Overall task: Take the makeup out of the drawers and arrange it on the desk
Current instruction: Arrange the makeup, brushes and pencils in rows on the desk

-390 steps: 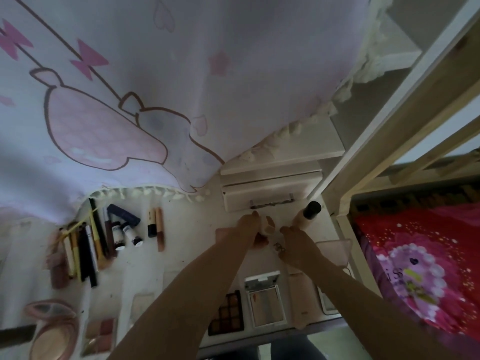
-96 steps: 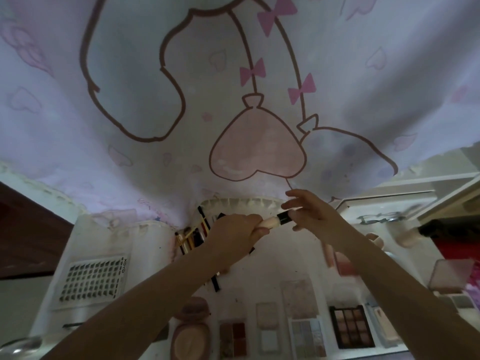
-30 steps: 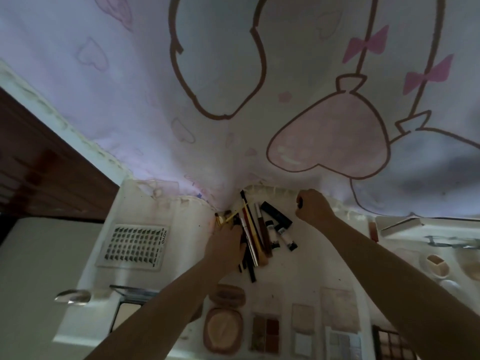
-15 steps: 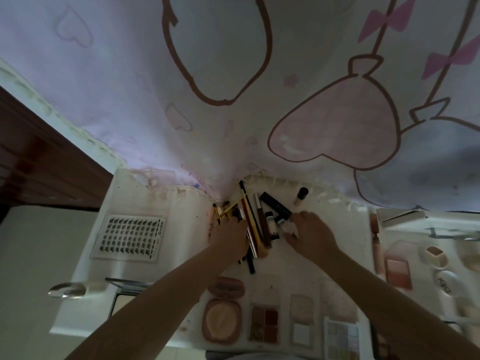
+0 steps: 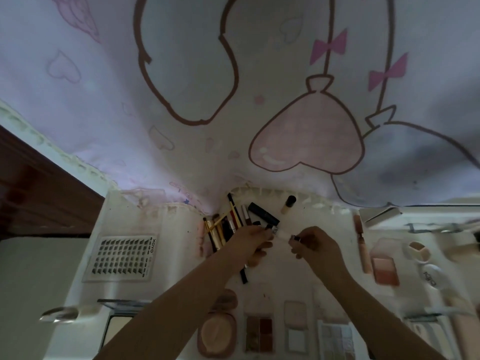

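My left hand [image 5: 253, 241] and right hand [image 5: 313, 242] each pinched an end of a small white black-capped tube [image 5: 281, 233]; I judged it best laid parallel beside the pencil cluster [image 5: 228, 224].

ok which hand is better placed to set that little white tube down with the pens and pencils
Left. The left hand holds the small white tube right beside the pile of pens and pencils; the right hand pinches its far end, farther away.
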### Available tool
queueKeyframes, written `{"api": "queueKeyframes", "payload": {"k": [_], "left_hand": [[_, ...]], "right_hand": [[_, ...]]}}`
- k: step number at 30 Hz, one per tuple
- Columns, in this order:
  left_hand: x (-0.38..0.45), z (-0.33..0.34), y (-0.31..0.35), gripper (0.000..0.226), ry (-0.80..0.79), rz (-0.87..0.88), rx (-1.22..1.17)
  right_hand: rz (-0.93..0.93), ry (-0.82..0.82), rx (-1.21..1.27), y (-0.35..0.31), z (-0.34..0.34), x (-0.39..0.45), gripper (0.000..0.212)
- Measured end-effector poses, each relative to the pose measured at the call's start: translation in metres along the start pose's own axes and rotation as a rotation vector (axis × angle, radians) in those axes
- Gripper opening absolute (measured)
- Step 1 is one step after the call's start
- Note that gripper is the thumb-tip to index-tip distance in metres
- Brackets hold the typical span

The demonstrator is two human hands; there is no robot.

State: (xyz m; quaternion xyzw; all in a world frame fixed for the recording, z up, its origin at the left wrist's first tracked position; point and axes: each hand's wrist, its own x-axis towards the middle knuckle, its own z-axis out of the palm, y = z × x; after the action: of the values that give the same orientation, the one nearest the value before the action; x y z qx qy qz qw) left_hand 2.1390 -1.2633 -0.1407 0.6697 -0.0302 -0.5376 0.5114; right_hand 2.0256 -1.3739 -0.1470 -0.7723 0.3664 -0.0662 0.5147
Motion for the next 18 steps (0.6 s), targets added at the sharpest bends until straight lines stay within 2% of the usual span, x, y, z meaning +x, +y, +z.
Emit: {"api": "queueKeyframes", "payload": {"k": [3,7,9,10,12,14,16,18], "left_hand": [[-0.004,0.012,0.003,0.014,-0.058,0.015,-0.230],[-0.007,0.020,0.005,0.015,-0.051,0.059,-0.499],[-0.008,0.020,0.003,0.014,-0.040,0.069,-0.489],[-0.009,0.019,0.003,0.014,-0.019,0.085,-0.344],[-0.012,0.018,0.003,0.016,0.003,0.171,0.169],[-0.014,0.018,0.003,0.009,-0.043,0.303,0.675],[-0.020,0.024,0.007,0.013,-0.115,0.417,0.968],[-0.026,0.029,0.011,0.026,-0.134,0.467,1.091]], "right_hand": [[0.000,-0.008,0.151,-0.002,-0.006,-0.009,0.023],[-0.014,-0.017,0.209,0.001,-0.012,-0.014,0.026],[-0.009,0.047,0.233,0.001,-0.015,-0.013,0.022],[-0.016,0.078,0.214,-0.001,-0.018,-0.012,0.020],[-0.015,0.079,0.160,-0.006,-0.024,-0.009,0.018],[0.070,-0.029,0.096,-0.014,-0.028,-0.005,0.025],[0.150,-0.156,-0.007,-0.021,-0.029,-0.005,0.039],[0.129,-0.191,-0.138,-0.025,-0.029,-0.004,0.051]]}}
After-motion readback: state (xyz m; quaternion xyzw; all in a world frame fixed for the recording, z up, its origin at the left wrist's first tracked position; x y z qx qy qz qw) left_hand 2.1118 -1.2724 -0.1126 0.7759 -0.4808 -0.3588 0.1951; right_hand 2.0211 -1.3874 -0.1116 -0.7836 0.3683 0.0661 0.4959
